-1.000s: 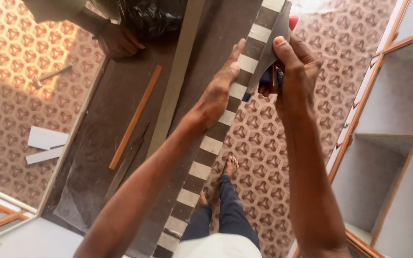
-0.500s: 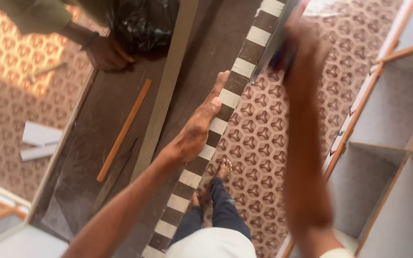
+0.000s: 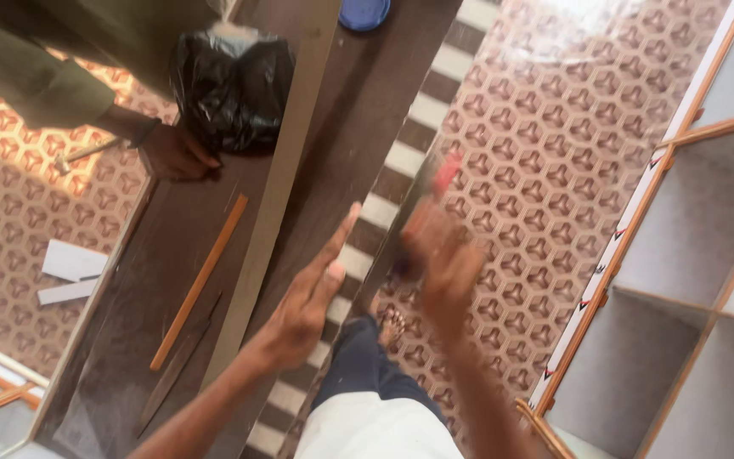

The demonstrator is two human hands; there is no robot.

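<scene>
My left hand (image 3: 307, 297) lies flat, fingers straight, on the near edge of a long dark brown board (image 3: 358, 110), next to its brown-and-white striped edge band (image 3: 401, 157). My right hand (image 3: 439, 263) is motion-blurred just right of that edge. It is closed around a small tool with a red end (image 3: 445, 174), held against the board's side. My leg and bare foot (image 3: 392, 327) show below the board.
Another person's hand (image 3: 172, 153) rests on the board's far side beside a black plastic bag (image 3: 231, 89). A long beige strip (image 3: 286, 170) and an orange strip (image 3: 201, 280) lie on the board. White shelving (image 3: 698, 255) stands at right; white offcuts (image 3: 70, 263) lie on the patterned floor.
My right hand has slid with the tool along the board's edge toward me, now level with my left hand. The view has shifted, and my left hand stays flat on the board.
</scene>
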